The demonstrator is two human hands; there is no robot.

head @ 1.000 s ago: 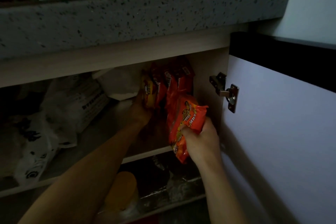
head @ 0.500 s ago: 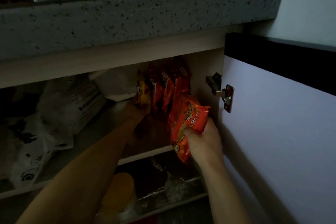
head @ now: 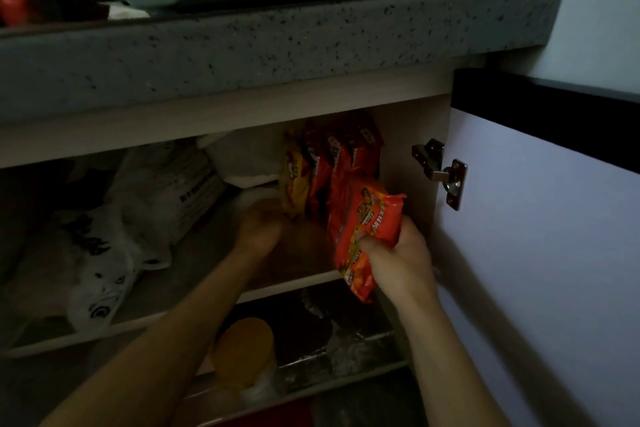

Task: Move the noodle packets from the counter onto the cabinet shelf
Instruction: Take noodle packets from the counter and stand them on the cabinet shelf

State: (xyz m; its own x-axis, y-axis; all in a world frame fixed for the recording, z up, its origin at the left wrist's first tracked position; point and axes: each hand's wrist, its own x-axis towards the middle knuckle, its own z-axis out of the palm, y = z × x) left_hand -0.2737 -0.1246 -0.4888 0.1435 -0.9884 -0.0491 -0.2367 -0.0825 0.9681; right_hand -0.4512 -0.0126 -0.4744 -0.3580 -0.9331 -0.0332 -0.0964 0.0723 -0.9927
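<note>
Several red and orange noodle packets [head: 325,170] stand upright in a row at the right end of the upper cabinet shelf [head: 287,286]. My right hand [head: 398,260] grips one more orange-red noodle packet [head: 367,229] at the shelf's front edge, tilted and pressed against the row. My left hand [head: 259,225] reaches deep onto the shelf and touches the bottom of the leftmost yellow packet [head: 294,177]; its fingers are blurred in the dark.
White plastic bags [head: 138,218] fill the shelf's left part. The speckled counter edge [head: 277,42] overhangs above. The open white cabinet door [head: 547,253] with its hinge [head: 446,173] stands at right. A yellow-lidded container [head: 247,347] and bags sit on the lower shelf.
My right hand has pushed the held packet slightly closer to the row. My left hand stays at the base of the leftmost packet.
</note>
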